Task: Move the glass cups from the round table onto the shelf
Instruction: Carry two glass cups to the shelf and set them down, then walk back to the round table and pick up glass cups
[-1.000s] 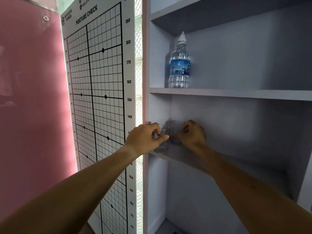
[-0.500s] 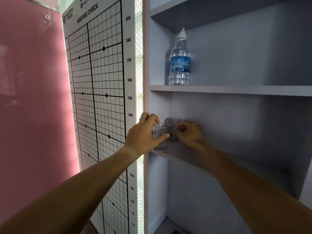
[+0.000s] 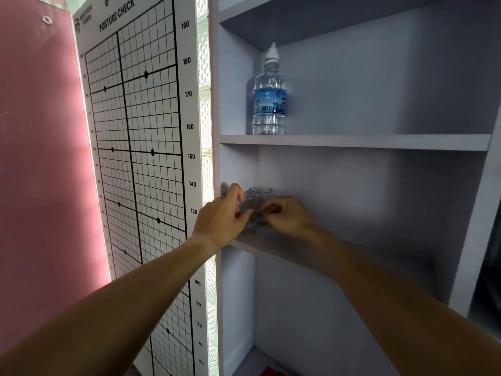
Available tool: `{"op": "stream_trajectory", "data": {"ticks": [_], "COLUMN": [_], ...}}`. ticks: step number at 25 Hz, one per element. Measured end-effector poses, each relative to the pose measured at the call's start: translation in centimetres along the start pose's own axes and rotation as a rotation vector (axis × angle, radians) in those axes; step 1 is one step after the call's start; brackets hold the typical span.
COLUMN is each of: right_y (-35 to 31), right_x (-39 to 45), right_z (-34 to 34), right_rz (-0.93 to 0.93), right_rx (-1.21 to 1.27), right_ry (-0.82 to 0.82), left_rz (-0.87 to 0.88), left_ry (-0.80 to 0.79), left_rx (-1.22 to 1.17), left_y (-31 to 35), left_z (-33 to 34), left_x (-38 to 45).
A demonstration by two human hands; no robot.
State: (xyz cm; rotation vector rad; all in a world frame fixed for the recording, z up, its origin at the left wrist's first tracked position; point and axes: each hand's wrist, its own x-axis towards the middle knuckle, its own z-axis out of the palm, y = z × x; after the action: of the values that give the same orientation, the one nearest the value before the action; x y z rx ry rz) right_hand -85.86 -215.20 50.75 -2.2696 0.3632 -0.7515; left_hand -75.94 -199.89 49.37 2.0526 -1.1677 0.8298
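Observation:
Two clear glass cups stand upright side by side at the left end of the grey shelf board (image 3: 273, 246). My left hand (image 3: 221, 222) wraps around the nearer left glass cup (image 3: 248, 213), thumb and fingers on its sides. Beside it, my right hand (image 3: 287, 217) pinches the lower part of the farther right glass cup (image 3: 261, 195), whose rim shows above the fingers. The bases of both cups are partly hidden by my hands. The round table is out of view.
A water bottle (image 3: 269, 96) with a blue label stands on the upper shelf board (image 3: 379, 142). A posture-check grid chart (image 3: 138, 158) hangs left of the shelf unit, next to a pink wall (image 3: 35, 158). The shelf's left side wall (image 3: 233, 169) is close to my left hand.
Both hands and the two cups have shifted slightly left and deeper onto the shelf board; the cups now stand closer together. My grip on each is unchanged.

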Motion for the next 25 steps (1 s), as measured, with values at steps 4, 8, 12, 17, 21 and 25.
{"op": "stream_trajectory", "data": {"ticks": [4, 8, 12, 17, 21, 25], "right_y": [-0.4, -0.7, -2.0, -5.4, -8.2, -9.5], "right_x": [-0.3, -0.7, -1.8, -2.8, -3.9, -6.7], "right_z": [0.3, 0.4, 1.5, 4.9, 9.7, 16.8], "right_rz": [-0.006, -0.016, -0.096, -0.235, -0.301, -0.364], "right_rx": [-0.03, -0.076, -0.129, -0.091, -0.054, -0.063], "right_ry": [-0.005, -0.01, -0.139, -0.295, -0.421, -0.628], "left_rz": [0.009, 0.015, -0.075, -0.231, -0.44, -0.701], "left_ry": [-0.002, -0.032, -0.15, -0.283, -0.325, -0.476], "left_rx": [0.026, 0.022, -0.022, 0.102, 0.217, 0.21], "left_y": [0.0, 0.0, -1.9, -6.8, -10.0, -13.1], "left_z": [0.3, -0.4, -2.3, -6.5, -11.0, -14.9], "left_x": [0.1, -0.1, -1.6, -5.2, -9.3, -16.9]}}
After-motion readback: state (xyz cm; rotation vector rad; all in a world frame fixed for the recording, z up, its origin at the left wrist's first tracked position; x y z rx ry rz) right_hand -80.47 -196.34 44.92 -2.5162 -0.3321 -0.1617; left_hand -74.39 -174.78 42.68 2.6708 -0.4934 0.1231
